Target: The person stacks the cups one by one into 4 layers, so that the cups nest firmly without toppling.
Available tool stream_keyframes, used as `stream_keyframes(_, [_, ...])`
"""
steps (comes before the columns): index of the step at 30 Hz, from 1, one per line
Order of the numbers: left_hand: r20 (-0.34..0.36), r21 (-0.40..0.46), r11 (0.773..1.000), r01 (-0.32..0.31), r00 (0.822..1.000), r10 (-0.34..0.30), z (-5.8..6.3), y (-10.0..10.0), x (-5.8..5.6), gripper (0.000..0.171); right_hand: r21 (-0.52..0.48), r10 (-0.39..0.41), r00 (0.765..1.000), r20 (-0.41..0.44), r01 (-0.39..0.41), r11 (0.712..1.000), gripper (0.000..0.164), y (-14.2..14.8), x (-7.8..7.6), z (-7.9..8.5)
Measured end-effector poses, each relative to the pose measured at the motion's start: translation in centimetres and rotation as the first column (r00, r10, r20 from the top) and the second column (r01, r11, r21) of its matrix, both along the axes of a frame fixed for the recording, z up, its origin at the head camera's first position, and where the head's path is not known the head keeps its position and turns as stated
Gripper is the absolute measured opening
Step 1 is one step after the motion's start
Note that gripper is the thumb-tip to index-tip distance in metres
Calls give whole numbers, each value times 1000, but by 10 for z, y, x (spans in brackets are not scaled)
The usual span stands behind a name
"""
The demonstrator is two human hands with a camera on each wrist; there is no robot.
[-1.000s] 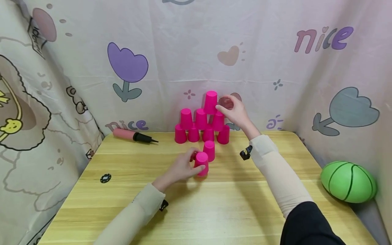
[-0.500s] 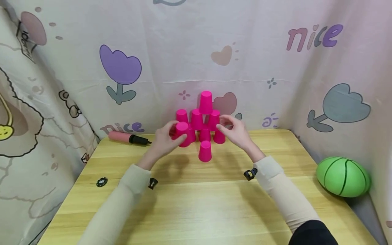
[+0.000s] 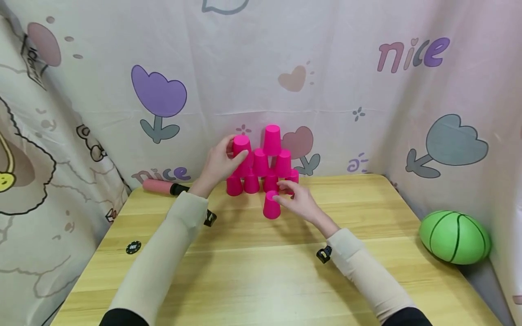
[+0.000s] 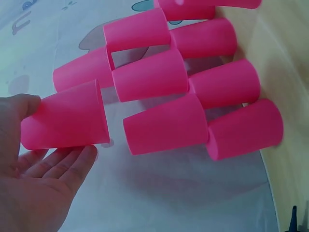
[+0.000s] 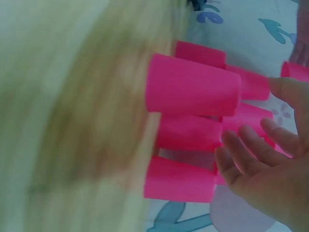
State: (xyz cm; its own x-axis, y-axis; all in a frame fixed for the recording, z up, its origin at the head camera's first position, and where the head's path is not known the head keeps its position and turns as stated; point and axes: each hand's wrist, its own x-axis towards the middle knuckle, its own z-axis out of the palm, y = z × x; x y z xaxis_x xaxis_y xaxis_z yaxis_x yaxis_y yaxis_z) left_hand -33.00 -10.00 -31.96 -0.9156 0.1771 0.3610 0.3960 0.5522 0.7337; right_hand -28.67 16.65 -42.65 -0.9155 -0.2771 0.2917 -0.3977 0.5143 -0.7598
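Pink cups stand upside down in a stepped wall at the back of the table. Near its upper left, my left hand (image 3: 218, 165) grips a pink cup (image 4: 65, 118) between thumb and fingers. A gap shows in the left wrist view between that cup and the left cup (image 4: 166, 123) of the second row. One cup (image 3: 272, 140) sits on the third level, to the right of the held one. A single cup (image 3: 271, 206) stands in front of the wall. Beside it is my right hand (image 3: 303, 203), fingers spread and thumb near the cup's top.
A pink and black hand pump (image 3: 159, 186) lies at the back left of the wooden table (image 3: 261, 280). A black chip (image 3: 133, 247) is on the left side. At the right edge rests a green ball (image 3: 454, 237). Printed cloth (image 3: 228, 68) hangs close behind the cups.
My left hand has carried its cup from beside the front cup up and back to the wall's upper left. My right hand has left the third-level cup and come down to the front cup.
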Motion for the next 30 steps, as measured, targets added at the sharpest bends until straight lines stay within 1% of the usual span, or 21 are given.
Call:
stream_keyframes(4, [13,17,1000,-9,1000,9,6,6,-11,61,25,3,1000,12,-3,1000,55,-5,1,-11])
stream_keyframes(9, [6,25,999,-29,1000,28,8,11,-24,58,-10,3,999,40,-3,1000,56,-10,3,-22])
stream_keyframes(13, [5,33,999,-41,999,41,10,15,-32,57,-42,0,998,65,2,999,59,-13,1,-31])
stream_keyframes(16, [20,20,998,-56,998,56,10,19,-38,59,-69,0,997,80,6,998,61,-14,0,-34])
stream_keyframes(22, [62,12,996,-84,995,83,6,26,-46,62,-77,-31,996,88,38,996,52,-18,1,-38])
stream_keyframes(30, [61,-26,996,-90,994,91,3,29,-56,59,-77,-39,996,77,44,996,50,-20,0,-40])
